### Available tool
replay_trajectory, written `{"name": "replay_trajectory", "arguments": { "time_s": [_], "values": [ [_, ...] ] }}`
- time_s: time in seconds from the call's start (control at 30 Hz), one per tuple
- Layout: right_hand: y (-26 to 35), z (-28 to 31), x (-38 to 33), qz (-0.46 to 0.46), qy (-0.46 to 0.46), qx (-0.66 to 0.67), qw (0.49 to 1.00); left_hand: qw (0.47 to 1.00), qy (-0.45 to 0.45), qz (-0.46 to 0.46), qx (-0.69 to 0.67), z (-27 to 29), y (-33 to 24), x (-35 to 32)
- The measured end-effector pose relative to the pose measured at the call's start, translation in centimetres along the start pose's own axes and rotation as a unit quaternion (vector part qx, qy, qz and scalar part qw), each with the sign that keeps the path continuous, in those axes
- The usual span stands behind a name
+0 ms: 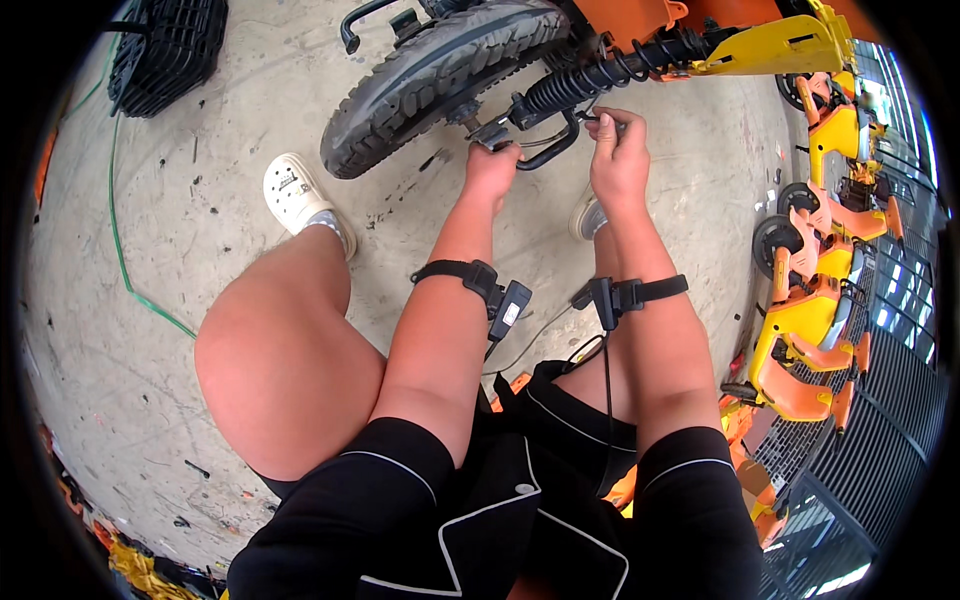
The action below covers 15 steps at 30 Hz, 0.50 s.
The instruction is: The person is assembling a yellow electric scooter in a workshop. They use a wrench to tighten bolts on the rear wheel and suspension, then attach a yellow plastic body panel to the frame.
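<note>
A scooter or motorbike wheel with a knobbly black tyre (440,82) is at the top middle. Beside it a black coil-spring shock absorber (580,86) slants up toward a yellow body panel (775,52). My left hand (490,172) is closed at the metal fitting (488,132) by the wheel's axle; its fingertips are partly hidden. A bent black tube (548,154) curves from beside that hand toward my right hand (620,150). My right fingers are pinched together near the tube's upper end, on something thin and dark that I cannot make out.
A black plastic basket (168,55) lies at the far left. A green hose (122,240) runs across the concrete floor (130,400). Several yellow and orange bikes (800,340) stand along the right. My shoe (300,195) is left of the wheel.
</note>
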State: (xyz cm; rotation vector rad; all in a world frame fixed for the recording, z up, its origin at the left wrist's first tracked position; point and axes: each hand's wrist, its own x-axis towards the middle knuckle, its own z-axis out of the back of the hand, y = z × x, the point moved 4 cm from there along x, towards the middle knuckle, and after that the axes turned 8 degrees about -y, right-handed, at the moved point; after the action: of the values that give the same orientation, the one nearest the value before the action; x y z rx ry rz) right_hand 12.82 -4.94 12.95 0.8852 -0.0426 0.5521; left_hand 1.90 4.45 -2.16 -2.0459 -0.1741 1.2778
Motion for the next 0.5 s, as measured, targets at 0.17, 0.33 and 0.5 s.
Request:
{"name": "replay_trajectory", "arguments": {
  "time_s": [0.17,0.33,0.5],
  "values": [
    [-0.6,-0.3,-0.4,0.035,-0.025,-0.005,0.999,1.0,0.004,-0.007,0.0,0.0,0.2,0.3],
    [-1.2,-0.6,-0.9,0.008,-0.018,-0.042,0.999,1.0,-0.021,-0.009,-0.01,0.1,0.4,0.3],
    [-1.9,-1.3,-1.3,0.025,-0.038,-0.004,0.999,1.0,-0.026,-0.017,0.002,0.1,0.6,0.6]
  ]
}}
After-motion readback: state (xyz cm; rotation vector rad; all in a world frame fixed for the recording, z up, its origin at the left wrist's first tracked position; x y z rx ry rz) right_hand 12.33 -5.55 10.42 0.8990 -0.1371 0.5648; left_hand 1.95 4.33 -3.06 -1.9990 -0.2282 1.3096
